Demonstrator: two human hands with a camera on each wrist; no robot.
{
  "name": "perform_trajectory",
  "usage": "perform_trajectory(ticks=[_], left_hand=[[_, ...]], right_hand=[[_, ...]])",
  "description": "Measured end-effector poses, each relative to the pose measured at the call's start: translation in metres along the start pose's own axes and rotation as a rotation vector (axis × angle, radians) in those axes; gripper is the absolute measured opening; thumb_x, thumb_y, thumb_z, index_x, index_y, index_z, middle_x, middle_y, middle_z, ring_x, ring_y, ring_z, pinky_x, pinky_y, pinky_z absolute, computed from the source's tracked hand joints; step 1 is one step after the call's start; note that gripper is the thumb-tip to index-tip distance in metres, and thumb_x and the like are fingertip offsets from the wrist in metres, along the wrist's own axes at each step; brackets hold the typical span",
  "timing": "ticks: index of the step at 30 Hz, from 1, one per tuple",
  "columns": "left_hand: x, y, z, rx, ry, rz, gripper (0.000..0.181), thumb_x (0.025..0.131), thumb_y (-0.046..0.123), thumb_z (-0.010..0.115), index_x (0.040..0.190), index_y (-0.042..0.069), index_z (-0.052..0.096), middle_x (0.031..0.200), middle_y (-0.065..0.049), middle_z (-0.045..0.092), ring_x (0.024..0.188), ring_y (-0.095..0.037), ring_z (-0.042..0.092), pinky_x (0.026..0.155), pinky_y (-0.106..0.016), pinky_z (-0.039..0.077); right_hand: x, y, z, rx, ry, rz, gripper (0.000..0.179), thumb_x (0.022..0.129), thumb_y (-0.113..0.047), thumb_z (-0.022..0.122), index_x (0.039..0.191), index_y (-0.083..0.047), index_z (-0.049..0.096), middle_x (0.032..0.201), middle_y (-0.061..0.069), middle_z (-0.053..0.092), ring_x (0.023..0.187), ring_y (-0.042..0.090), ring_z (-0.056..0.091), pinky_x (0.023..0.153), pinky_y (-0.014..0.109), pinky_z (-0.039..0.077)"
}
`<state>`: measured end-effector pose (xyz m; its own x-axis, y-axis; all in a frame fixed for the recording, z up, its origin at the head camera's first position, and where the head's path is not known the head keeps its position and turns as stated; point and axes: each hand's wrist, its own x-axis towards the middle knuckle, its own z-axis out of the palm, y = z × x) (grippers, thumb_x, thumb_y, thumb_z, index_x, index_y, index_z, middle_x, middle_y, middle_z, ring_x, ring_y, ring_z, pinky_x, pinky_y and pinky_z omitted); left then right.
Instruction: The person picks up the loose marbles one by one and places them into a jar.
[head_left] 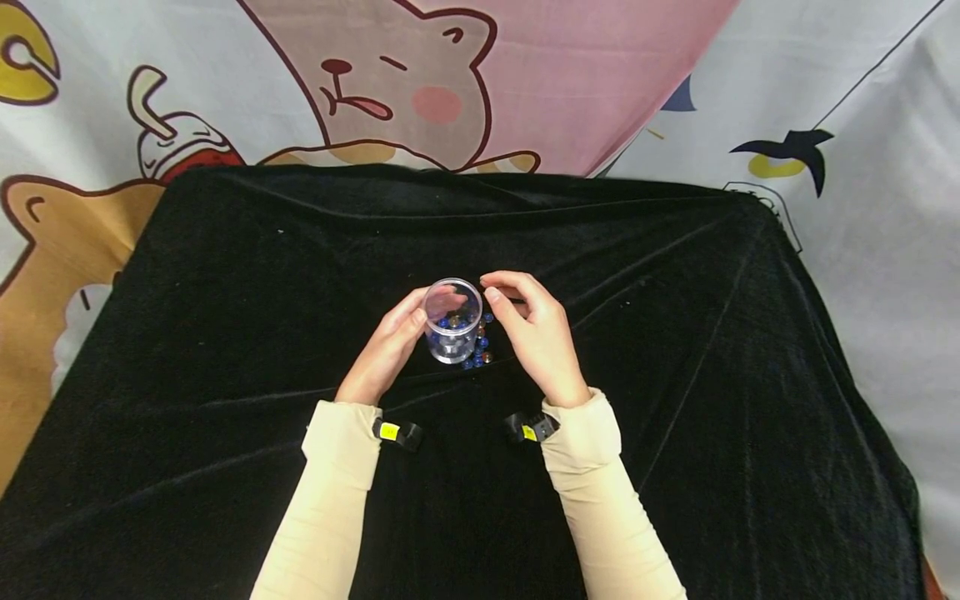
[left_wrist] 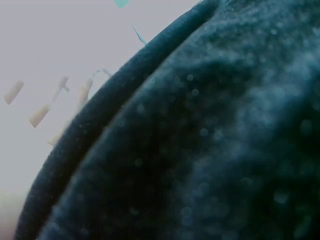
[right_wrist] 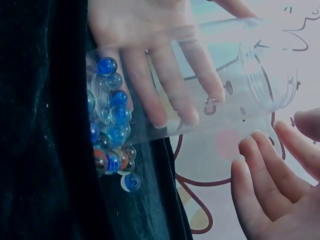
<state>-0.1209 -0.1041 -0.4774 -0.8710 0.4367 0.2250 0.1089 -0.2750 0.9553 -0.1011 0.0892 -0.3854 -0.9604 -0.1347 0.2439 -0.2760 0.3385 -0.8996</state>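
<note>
A clear plastic jar (head_left: 453, 321) stands upright on the black cloth, its mouth uncovered. My left hand (head_left: 390, 342) grips the jar from its left side, the thumb on the near side and the fingers round the back, as the right wrist view shows through the clear wall. Blue and brown glass marbles (right_wrist: 119, 115) lie at the jar's base; some appear inside, others on the cloth to its right. My right hand (head_left: 536, 329) hovers just right of the jar's rim, fingers loosely bent, with nothing visible between thumb and fingertips. The left wrist view shows neither hand nor jar.
Black velvet cloth (head_left: 247, 317) with soft folds covers the table. A printed curtain (head_left: 570, 75) with cartoon animals hangs behind and at the sides. A black wrist strap (head_left: 399, 432) sits at the left cuff, another strap (head_left: 534, 428) at the right.
</note>
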Motion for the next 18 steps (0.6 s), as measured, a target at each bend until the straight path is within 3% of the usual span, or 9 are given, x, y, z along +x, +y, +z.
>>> perform_trajectory(ticks=[6,12,18], left_hand=[[-0.002,0.014,0.006,-0.007,-0.024,0.024,0.043,0.097,0.023,0.029,0.131,-0.002,0.034,0.131,-0.025,0.039,0.126,-0.033,0.030,0.104,-0.049,0.015],[-0.002,0.014,0.006,0.005,-0.027,0.027,0.042,0.097,0.023,0.029,0.132,-0.002,0.033,0.131,-0.025,0.039,0.126,-0.032,0.030,0.104,-0.049,0.015],[-0.002,0.014,0.006,0.009,-0.028,0.024,0.042,0.097,0.021,0.028,0.132,-0.002,0.033,0.131,-0.025,0.038,0.126,-0.032,0.030,0.104,-0.049,0.015]], right_hand=[[0.002,0.011,-0.001,-0.018,-0.006,0.018,0.021,0.090,-0.015,0.053,0.106,-0.004,0.060,0.105,0.007,0.060,0.091,0.014,0.057,0.082,0.031,0.045],[0.006,0.044,0.000,-0.037,-0.013,0.037,0.021,0.089,-0.029,0.055,0.105,-0.018,0.063,0.103,-0.009,0.060,0.090,0.006,0.057,0.081,0.028,0.045],[0.006,0.056,0.000,-0.044,-0.043,0.062,0.024,0.088,-0.038,0.054,0.105,-0.023,0.061,0.101,-0.014,0.060,0.090,0.003,0.057,0.080,0.026,0.046]])
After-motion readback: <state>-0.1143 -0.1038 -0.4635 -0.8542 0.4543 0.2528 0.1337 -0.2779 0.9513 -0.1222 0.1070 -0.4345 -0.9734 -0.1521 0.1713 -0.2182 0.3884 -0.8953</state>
